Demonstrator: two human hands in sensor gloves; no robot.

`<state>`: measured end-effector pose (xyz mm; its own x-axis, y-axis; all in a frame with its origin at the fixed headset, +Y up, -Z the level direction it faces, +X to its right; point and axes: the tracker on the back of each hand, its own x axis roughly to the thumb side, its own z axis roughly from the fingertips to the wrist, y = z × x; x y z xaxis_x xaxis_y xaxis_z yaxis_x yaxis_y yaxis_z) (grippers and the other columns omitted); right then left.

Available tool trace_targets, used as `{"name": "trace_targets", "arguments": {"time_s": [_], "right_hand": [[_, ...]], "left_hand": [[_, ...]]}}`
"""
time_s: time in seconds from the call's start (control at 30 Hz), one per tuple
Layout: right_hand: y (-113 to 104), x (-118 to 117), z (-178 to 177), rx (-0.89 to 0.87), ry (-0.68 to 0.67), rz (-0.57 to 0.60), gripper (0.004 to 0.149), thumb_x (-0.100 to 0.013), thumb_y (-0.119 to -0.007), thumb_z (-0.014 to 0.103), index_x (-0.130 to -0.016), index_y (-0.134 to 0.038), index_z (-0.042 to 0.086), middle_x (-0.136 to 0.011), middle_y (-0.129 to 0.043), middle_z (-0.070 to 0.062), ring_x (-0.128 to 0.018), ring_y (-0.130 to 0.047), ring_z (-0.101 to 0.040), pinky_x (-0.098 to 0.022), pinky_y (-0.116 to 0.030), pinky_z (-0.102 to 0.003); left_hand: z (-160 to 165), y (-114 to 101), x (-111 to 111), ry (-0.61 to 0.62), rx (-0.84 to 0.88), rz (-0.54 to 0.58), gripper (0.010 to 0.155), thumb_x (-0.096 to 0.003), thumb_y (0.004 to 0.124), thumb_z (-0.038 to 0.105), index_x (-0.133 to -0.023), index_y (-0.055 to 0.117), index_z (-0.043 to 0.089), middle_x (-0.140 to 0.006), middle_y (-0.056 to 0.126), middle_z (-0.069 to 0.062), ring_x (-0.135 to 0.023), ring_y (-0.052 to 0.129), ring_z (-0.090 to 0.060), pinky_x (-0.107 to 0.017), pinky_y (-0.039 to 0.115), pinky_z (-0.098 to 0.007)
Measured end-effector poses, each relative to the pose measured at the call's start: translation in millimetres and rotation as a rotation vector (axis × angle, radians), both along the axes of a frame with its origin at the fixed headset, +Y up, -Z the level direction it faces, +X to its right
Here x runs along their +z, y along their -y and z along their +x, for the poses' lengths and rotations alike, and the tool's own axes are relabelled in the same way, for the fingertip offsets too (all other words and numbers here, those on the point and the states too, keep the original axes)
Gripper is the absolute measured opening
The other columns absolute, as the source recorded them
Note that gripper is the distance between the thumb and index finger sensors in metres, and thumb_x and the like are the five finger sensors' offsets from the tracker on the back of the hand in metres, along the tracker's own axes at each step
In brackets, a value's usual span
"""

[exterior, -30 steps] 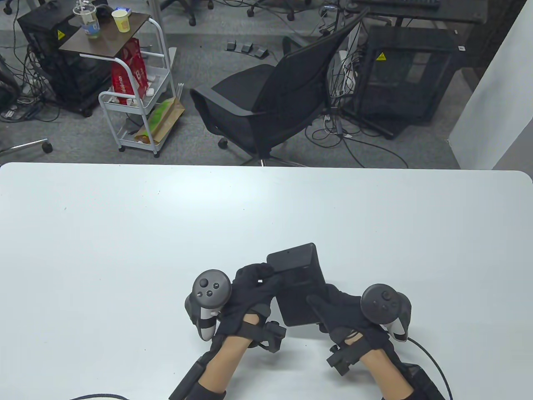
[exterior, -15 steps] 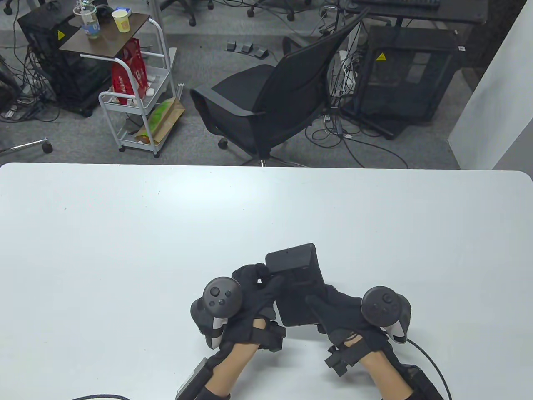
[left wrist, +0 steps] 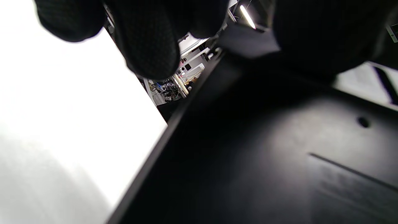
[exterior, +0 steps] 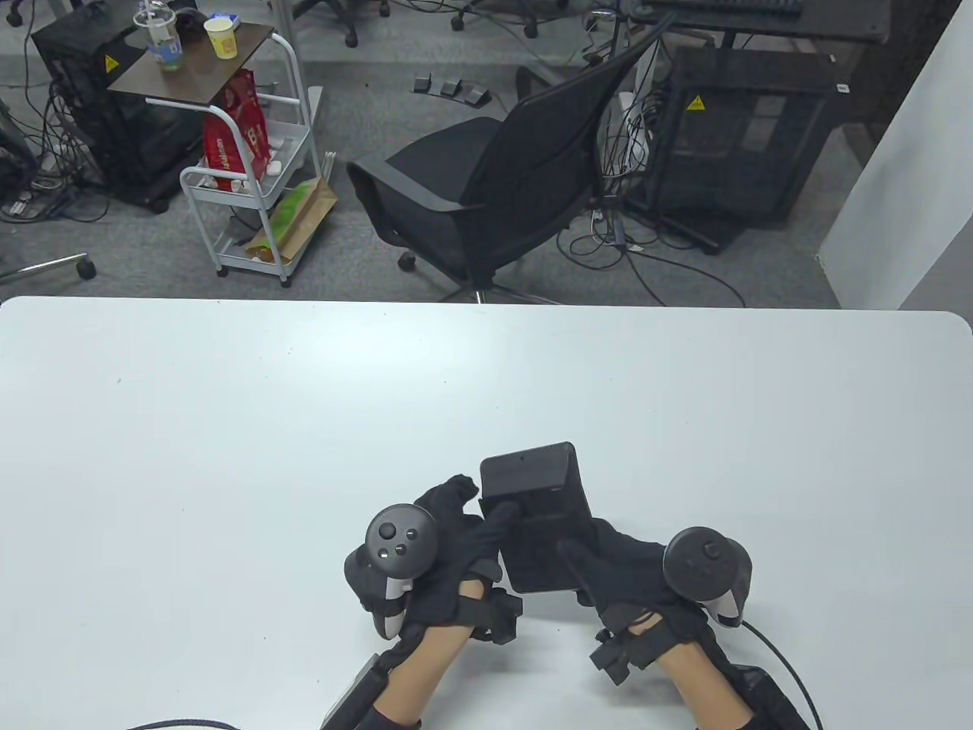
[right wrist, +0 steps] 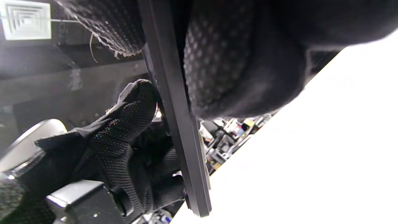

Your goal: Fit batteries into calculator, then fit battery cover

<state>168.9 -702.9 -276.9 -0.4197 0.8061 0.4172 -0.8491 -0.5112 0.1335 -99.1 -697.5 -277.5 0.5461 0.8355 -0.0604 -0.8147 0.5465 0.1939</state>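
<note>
A black calculator is held back side up, lifted off the white table near its front edge. My left hand grips its left edge, thumb pressing on the back near the battery area. My right hand grips its lower right corner, thumb on the back. The left wrist view shows the dark back panel with a small hole and a seam line. The right wrist view shows the calculator edge-on between gloved fingers. I cannot tell batteries or cover apart from the back.
A black office chair and a white trolley stand on the floor beyond the table's far edge. A cable trails from my right wrist.
My left hand shifted a little: the thumb slid along the calculator's back and its fingers spread at the left edge. The calculator tilted slightly left. The right hand barely moved.
</note>
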Motion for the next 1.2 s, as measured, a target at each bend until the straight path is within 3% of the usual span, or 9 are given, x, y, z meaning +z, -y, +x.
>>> {"name": "trace_targets", "arguments": {"time_s": [0.13,0.33,0.7,0.9,1.2], "right_hand": [[-1,-1,1,-0.023,-0.03,0.008,0.052,-0.048,-0.076,0.042,-0.077,-0.079,0.0,-0.045,-0.097,-0.02,-0.019,-0.102,-0.029,-0.016,-0.085,-0.041],[1,-2,-1,-0.033,-0.093,-0.039,0.051,-0.049,-0.075,0.042,-0.079,-0.077,0.0,-0.047,-0.096,-0.02,-0.02,-0.101,-0.029,-0.017,-0.085,-0.041],[8,-4,-4,0.043,-0.114,-0.072,0.051,-0.05,-0.074,0.042,-0.08,-0.075,0.001,-0.049,-0.095,-0.02,-0.023,-0.102,-0.03,-0.019,-0.085,-0.043],[1,-6,7,-0.033,-0.03,-0.038,0.051,-0.05,-0.075,0.037,-0.088,-0.072,0.004,-0.073,-0.093,-0.025,-0.052,-0.102,-0.046,-0.034,-0.086,-0.052],[-9,-14,55,0.072,0.303,-0.035,0.055,-0.051,-0.075,0.029,-0.094,-0.064,-0.003,-0.081,-0.083,-0.034,-0.062,-0.091,-0.056,-0.036,-0.08,-0.058]], "left_hand": [[4,6,-4,0.117,0.073,-0.011,0.099,-0.0329,0.077,0.067,-0.102,0.043,0.004,-0.099,0.063,-0.022,-0.072,0.094,-0.029,-0.054,0.076,-0.056],[16,15,-8,0.306,0.157,-0.093,0.101,-0.0374,0.06,0.067,-0.099,0.03,-0.007,-0.098,0.061,-0.026,-0.072,0.092,-0.031,-0.055,0.072,-0.057],[19,22,-9,0.284,0.053,-0.076,0.104,-0.0356,0.056,0.069,-0.097,0.027,-0.01,-0.095,0.062,-0.026,-0.069,0.092,-0.03,-0.054,0.071,-0.057],[12,17,-9,0.318,0.084,-0.05,0.104,-0.0356,0.06,0.071,-0.101,0.027,-0.002,-0.099,0.058,-0.024,-0.074,0.087,-0.034,-0.058,0.067,-0.059],[5,13,-12,0.269,-0.423,0.034,0.1,-0.0346,0.063,0.076,-0.108,0.029,0.018,-0.113,0.028,-0.018,-0.104,0.047,-0.048,-0.07,0.041,-0.071]]}}
